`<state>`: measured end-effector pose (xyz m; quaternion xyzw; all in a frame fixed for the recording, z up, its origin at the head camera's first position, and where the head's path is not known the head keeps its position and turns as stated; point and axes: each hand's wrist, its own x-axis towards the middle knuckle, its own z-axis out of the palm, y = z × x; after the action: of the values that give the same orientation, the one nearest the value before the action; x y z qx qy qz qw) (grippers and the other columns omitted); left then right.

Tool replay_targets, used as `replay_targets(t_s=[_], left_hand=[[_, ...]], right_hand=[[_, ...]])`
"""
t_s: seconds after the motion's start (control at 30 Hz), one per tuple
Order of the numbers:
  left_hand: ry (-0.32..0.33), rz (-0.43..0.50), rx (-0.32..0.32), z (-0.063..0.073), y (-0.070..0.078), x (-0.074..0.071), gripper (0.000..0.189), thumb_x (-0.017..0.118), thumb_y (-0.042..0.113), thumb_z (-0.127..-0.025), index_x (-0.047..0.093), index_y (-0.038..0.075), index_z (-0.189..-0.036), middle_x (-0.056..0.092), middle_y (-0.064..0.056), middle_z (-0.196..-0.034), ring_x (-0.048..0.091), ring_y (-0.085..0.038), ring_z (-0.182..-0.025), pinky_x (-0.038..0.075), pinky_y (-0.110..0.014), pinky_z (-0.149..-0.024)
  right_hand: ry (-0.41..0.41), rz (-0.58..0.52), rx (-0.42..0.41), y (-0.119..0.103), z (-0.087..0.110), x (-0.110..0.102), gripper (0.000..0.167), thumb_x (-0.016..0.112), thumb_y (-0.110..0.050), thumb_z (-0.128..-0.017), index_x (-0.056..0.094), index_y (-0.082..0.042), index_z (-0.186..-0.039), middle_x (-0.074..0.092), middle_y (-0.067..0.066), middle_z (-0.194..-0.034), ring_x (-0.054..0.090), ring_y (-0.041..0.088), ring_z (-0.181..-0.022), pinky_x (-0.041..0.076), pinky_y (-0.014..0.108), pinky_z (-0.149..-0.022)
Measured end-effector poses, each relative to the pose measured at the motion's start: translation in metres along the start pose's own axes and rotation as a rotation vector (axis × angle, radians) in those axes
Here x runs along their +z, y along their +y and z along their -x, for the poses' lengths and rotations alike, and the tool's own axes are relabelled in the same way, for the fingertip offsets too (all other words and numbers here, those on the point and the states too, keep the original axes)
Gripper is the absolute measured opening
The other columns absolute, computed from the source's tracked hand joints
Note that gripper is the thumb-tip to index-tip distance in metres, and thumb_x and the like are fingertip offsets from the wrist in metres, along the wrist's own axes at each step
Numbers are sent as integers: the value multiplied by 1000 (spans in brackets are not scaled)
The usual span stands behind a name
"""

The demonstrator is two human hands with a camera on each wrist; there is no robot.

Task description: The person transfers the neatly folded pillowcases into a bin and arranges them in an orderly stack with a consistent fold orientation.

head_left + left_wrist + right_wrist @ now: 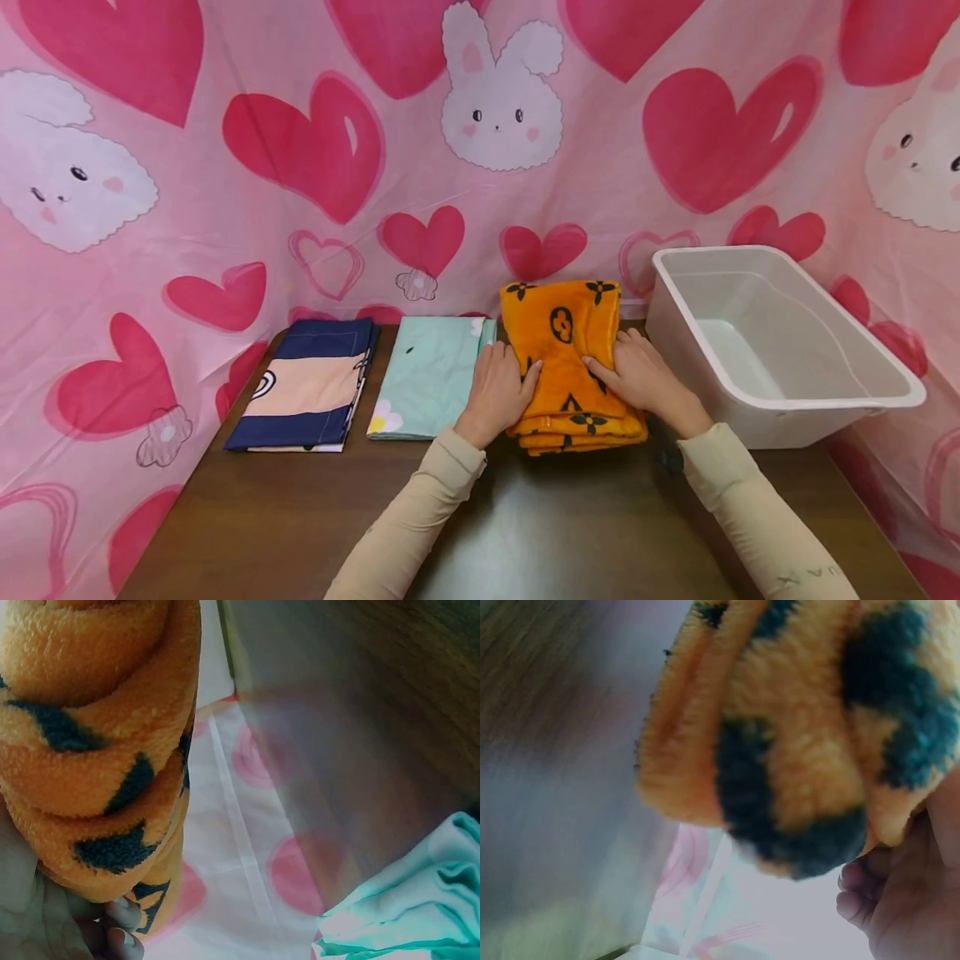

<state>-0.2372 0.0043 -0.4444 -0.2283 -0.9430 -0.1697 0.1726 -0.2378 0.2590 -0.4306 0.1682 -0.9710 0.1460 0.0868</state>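
A folded orange fleece blanket [562,367] with dark flower-like marks lies on the table, its far part raised towards the backdrop. My left hand [495,396] grips its left side, thumb on top. On the opposite side my right hand [648,375] holds it the same way. In the left wrist view, fingertips [124,941] curl against the underside of the thick orange folds [97,772]. The right wrist view shows the right hand [922,907] with curled fingers at the plush blanket edge [795,750]. Parts of both hands are hidden by the fabric.
Left of the blanket lies a folded mint-green cloth [427,383], and beyond it a folded navy and peach cloth [303,387]. A deep white plastic bin [757,417] stands close on the right. Behind the brown table [555,533] hangs a pink backdrop [592,183].
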Motion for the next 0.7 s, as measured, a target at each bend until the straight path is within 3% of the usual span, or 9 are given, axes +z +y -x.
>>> replay_targets(t_s=[0.2,0.4,0.7], left_hand=[[12,8,-11,-1,2,-3,49,47,47,-106,56,2,-89,48,-10,-84,43,-26,-77,37,-34,-72],[24,-1,-9,-2,2,-6,48,47,47,-106,54,4,-85,48,-9,-82,42,-26,-76,35,-34,-70],[33,-10,-12,-3,4,-4,49,47,48,-106,53,5,-82,48,-9,-83,41,-27,-77,33,-34,-70]], right_hand=[[27,-24,-1,-2,-1,-5,47,55,-48,-102,69,-4,-101,64,15,-98,51,32,-98,39,46,-90],[43,-19,-17,-4,-1,-10,46,56,-46,-102,69,-2,-99,65,17,-102,53,35,-103,39,47,-94],[39,-21,-18,0,-2,-11,47,56,-47,-101,70,-2,-99,66,15,-97,54,34,-105,39,48,-98]])
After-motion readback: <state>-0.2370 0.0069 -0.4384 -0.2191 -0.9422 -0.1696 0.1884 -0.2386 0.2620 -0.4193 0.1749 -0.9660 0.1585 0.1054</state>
